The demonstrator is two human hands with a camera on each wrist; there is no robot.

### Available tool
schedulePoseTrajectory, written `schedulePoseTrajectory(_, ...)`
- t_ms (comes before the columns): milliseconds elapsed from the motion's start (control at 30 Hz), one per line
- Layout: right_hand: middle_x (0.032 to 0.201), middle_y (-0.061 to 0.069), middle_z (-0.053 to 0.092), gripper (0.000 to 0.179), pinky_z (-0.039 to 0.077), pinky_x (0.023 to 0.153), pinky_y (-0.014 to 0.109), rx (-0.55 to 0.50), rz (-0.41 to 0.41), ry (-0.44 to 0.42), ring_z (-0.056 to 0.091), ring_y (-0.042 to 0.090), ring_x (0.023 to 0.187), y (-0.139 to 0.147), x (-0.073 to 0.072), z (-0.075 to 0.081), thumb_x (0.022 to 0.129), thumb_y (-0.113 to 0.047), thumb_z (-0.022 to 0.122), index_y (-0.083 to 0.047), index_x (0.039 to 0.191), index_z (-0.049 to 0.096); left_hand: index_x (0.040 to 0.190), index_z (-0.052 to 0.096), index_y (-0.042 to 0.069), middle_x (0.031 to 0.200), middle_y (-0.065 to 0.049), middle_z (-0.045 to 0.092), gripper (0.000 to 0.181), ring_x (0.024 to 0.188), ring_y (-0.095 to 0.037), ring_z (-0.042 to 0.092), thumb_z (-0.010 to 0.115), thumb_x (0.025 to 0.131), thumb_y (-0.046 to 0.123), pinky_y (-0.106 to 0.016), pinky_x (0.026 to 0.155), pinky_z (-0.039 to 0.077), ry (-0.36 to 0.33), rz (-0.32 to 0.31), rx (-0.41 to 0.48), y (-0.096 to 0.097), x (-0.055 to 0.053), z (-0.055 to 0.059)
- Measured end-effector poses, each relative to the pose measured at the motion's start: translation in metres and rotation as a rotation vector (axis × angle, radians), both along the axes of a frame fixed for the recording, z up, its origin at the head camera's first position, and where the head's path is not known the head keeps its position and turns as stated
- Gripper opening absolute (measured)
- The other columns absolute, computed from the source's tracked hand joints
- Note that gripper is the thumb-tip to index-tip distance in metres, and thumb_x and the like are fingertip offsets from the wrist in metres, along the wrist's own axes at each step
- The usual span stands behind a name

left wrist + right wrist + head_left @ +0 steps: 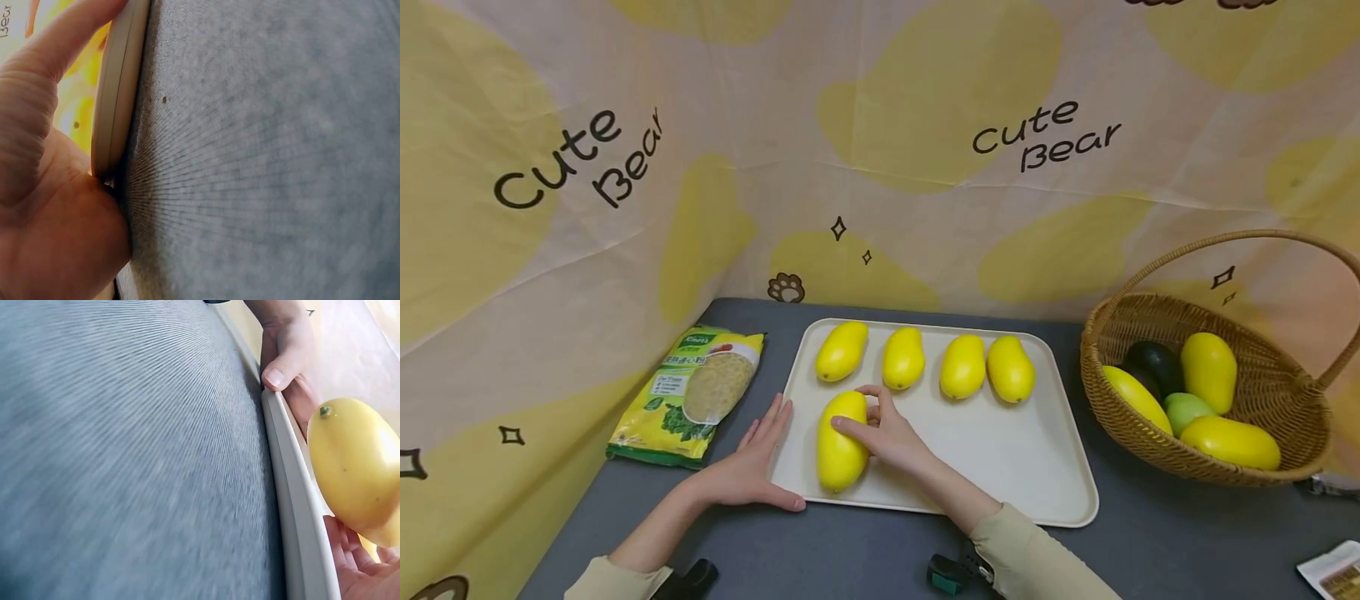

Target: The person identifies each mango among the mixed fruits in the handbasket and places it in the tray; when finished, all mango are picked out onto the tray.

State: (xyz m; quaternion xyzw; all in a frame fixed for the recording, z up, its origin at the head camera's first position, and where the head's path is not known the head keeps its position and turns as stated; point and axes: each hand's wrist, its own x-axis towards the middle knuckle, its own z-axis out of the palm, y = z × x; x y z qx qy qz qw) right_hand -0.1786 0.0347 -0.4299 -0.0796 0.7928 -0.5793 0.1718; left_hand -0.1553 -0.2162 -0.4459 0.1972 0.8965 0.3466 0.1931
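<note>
My right hand [895, 437] grips a yellow mango [838, 457], thumb on top and fingers at its far side, over the left front part of a white tray [973, 454]. In the right wrist view the stem end of this mango [350, 462] shows, with fingertips [353, 550] against its lower side. My left hand [748, 471] lies at the tray's front left corner, fingers straight along the left side and thumb at the front rim. The left wrist view shows its palm [56, 219] against the tray's rim [119, 94]. Several more mangoes [902, 358] lie in a row along the tray's back.
Left of the tray lies a yellow-green food bag [677, 400]. On the right stands a wicker basket [1300, 417] with a tall handle, holding yellow, green and dark fruit. A printed packet [1333, 571] sits at the far right edge. Patterned cloth hangs behind the grey table [820, 554].
</note>
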Motion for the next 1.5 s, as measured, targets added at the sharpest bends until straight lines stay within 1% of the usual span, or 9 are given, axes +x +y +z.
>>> schedulePoseTrajectory(100,0.114,0.014,0.059,0.065,0.049,0.073,0.032,0.005,-0.007,0.032,0.058,0.022,0.092,-0.007,-0.003,-0.003,0.086,-0.045,0.070,-0.019,0.137,0.038,0.155,-0.005,0.001,0.159,-0.018,-0.022,0.132,0.145,-0.041,-0.010,0.082,0.070,0.052,-0.060,0.112,-0.007,-0.003,-0.004,0.000,-0.001,0.000,0.000)
schedulePoseTrajectory(300,0.115,0.013,0.058,0.063,0.046,0.084,0.041,0.034,-0.037,0.059,0.056,0.025,0.099,-0.021,-0.006,-0.005,0.083,-0.050,0.071,-0.019,0.130,0.041,0.155,-0.006,0.001,0.159,-0.017,-0.023,0.133,0.144,-0.041,-0.011,0.083,0.069,0.051,-0.061,0.111,-0.007,-0.003,-0.010,0.006,-0.002,-0.001,-0.002)
schedulePoseTrajectory(400,0.111,0.012,0.060,0.064,0.046,0.085,0.041,0.049,-0.045,0.074,0.057,0.023,0.098,-0.027,-0.008,-0.006,0.082,-0.051,0.071,-0.017,0.128,0.042,0.155,-0.006,0.001,0.159,-0.017,-0.023,0.133,0.144,-0.042,-0.011,0.083,0.069,0.050,-0.062,0.111,-0.007,-0.001,-0.010,0.010,-0.002,-0.001,-0.002)
schedulePoseTrajectory(600,0.104,0.008,0.065,0.062,0.049,0.079,0.036,0.089,-0.059,0.124,0.060,0.017,0.092,-0.036,-0.007,-0.009,0.081,-0.052,0.072,-0.014,0.122,0.044,0.155,-0.006,0.002,0.159,-0.015,-0.024,0.133,0.144,-0.042,-0.011,0.083,0.069,0.050,-0.062,0.111,-0.007,-0.008,-0.014,0.013,-0.003,-0.002,-0.003)
schedulePoseTrajectory(833,0.107,0.006,0.063,0.058,0.047,0.078,0.033,0.130,-0.057,0.185,0.057,0.017,0.091,-0.037,-0.006,-0.010,0.084,-0.052,0.070,-0.011,0.119,0.050,0.155,-0.005,0.002,0.158,-0.016,-0.024,0.131,0.143,-0.043,-0.009,0.083,0.070,0.050,-0.062,0.110,-0.008,-0.003,-0.015,0.019,-0.003,-0.001,-0.002)
schedulePoseTrajectory(1000,0.104,0.003,0.062,0.054,0.045,0.070,0.028,0.160,-0.044,0.227,0.055,0.015,0.083,-0.035,-0.006,-0.012,0.086,-0.051,0.068,-0.009,0.117,0.054,0.155,-0.005,0.004,0.158,-0.017,-0.024,0.131,0.143,-0.044,-0.009,0.082,0.070,0.050,-0.062,0.110,-0.008,-0.003,-0.020,0.014,-0.002,-0.001,-0.003)
schedulePoseTrajectory(1100,0.103,0.002,0.062,0.052,0.046,0.068,0.027,0.148,-0.041,0.227,0.055,0.013,0.080,-0.033,-0.005,-0.012,0.086,-0.050,0.068,-0.010,0.117,0.055,0.155,-0.005,0.004,0.158,-0.016,-0.024,0.131,0.143,-0.044,-0.010,0.082,0.070,0.050,-0.062,0.110,-0.008,-0.009,-0.016,0.014,-0.002,-0.001,-0.003)
schedulePoseTrajectory(1233,0.102,0.002,0.062,0.050,0.046,0.070,0.027,0.129,-0.044,0.216,0.055,0.013,0.081,-0.032,-0.005,-0.011,0.087,-0.049,0.068,-0.011,0.117,0.056,0.156,-0.005,0.004,0.158,-0.016,-0.025,0.131,0.143,-0.044,-0.010,0.083,0.070,0.050,-0.062,0.110,-0.008,-0.013,-0.014,0.017,-0.001,-0.001,-0.003)
schedulePoseTrajectory(1500,0.097,0.000,0.061,0.051,0.045,0.068,0.027,0.144,-0.042,0.218,0.054,0.013,0.079,-0.031,-0.005,-0.012,0.086,-0.049,0.069,-0.010,0.117,0.057,0.156,-0.005,0.005,0.158,-0.016,-0.025,0.131,0.142,-0.046,-0.011,0.083,0.070,0.050,-0.064,0.109,-0.008,-0.027,-0.008,0.020,-0.001,-0.001,-0.001)
